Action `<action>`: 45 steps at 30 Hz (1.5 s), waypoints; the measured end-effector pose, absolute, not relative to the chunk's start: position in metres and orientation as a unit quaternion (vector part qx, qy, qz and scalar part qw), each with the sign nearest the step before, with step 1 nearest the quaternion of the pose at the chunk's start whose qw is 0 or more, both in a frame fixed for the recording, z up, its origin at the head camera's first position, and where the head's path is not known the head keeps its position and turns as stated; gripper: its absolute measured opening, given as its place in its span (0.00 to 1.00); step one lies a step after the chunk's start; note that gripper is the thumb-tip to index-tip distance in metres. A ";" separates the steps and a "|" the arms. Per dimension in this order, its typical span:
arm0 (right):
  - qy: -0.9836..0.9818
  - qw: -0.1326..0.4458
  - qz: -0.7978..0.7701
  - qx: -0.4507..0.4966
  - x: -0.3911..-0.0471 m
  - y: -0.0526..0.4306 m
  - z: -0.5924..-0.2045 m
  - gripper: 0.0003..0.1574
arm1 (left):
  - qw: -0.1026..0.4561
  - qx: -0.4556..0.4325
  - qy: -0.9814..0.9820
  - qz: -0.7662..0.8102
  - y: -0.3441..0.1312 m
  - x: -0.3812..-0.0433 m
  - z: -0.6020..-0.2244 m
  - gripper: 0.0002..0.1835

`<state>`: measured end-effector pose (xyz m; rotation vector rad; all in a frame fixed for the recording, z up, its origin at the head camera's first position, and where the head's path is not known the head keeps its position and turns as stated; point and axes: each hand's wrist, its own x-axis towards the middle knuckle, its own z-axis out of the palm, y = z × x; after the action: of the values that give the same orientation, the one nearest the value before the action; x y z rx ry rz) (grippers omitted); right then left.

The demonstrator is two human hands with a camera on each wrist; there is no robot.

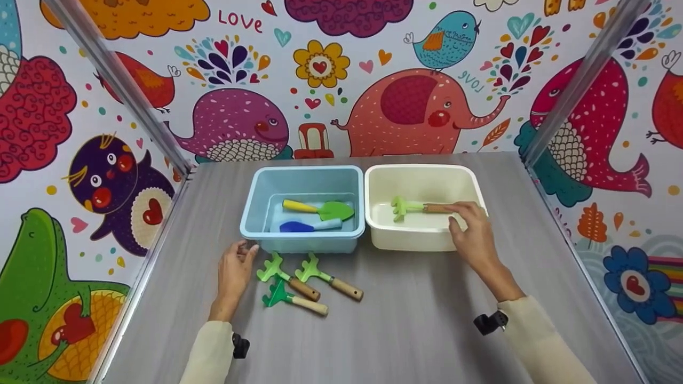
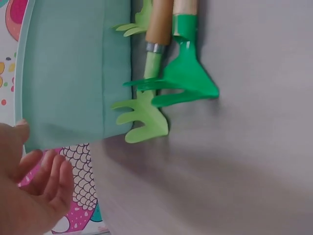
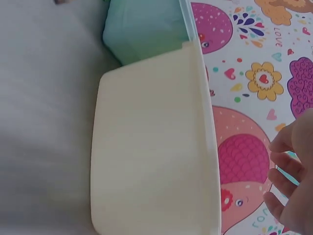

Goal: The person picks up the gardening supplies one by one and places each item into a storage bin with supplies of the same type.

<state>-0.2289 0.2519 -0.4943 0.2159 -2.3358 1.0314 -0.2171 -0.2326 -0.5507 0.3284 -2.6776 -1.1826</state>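
Observation:
My right hand point(image 1: 474, 234) is above the right side of the cream bin point(image 1: 416, 239), fingers loosely bent. A light-green hand rake point(image 1: 408, 207) with a wooden handle lies in that bin, its handle end close by my fingertips; touching or not, I cannot tell. In the right wrist view that hand point(image 3: 296, 171) holds nothing visible, and the bin wall hides the rake. My left hand point(image 1: 235, 269) is at the front left corner of the blue bin point(image 1: 304, 244), fingers relaxed. Beside it lie two light-green rakes point(image 1: 273, 266) point(image 1: 315, 269) and a darker green rake point(image 1: 278, 293).
Inside the blue bin are a green trowel point(image 1: 336, 210) with a yellow handle and a blue shovel point(image 1: 298, 226). Both bins stand side by side on the grey table point(image 1: 400, 320). Printed wall panels point(image 1: 320, 117) enclose the back and sides.

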 end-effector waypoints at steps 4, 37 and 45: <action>-0.878 0.285 0.380 0.057 -0.229 0.270 -0.500 0.16 | 0.102 0.094 -0.913 -0.384 -0.225 -0.210 -0.553 0.22; -0.898 0.082 0.419 -0.103 -0.243 0.316 -0.495 0.32 | -0.036 -0.182 -0.928 -0.323 -0.182 -0.185 -0.595 0.23; -0.874 0.040 0.461 -0.146 -0.251 0.319 -0.495 0.33 | -0.059 -0.217 -0.931 -0.288 -0.181 -0.183 -0.597 0.18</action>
<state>-0.2506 0.3195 -0.4947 -0.4470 -2.6792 1.4119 -0.1832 -0.1807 -0.5971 -0.7081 -3.0405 -0.9396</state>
